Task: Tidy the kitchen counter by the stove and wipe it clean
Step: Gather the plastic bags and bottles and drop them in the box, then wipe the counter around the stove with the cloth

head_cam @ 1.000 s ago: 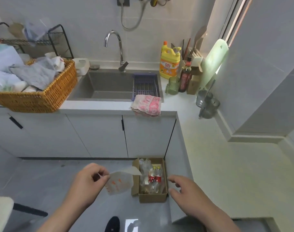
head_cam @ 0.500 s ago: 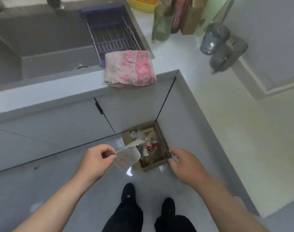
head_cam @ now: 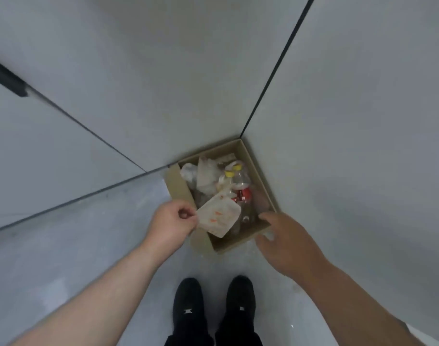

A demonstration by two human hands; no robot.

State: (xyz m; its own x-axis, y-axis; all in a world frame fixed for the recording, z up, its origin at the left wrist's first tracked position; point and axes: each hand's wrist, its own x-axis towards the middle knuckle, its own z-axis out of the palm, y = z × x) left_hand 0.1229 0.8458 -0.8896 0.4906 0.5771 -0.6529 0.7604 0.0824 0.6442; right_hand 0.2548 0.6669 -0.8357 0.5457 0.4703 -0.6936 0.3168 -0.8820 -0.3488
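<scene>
Soft, even, cool light; faint glare on floor (head_cam: pixel 275 320); overall motion blur; dark cabinet handle (head_cam: pixel 7 79) smeared; wide-angle bending of seams at edges.

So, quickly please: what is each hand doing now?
Left hand: closed, pinching a stained paper wrapper above the cardboard box.
Right hand: open, empty, at the box's near corner.

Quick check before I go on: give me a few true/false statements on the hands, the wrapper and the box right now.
1. The left hand pinches a wrapper. True.
2. The wrapper lies flat on the floor. False: it is held over the box.
3. The box is empty. False: it holds bottles and crumpled waste.
4. The right hand holds nothing. True.
5. The box sits in the cabinet corner. True.
</scene>
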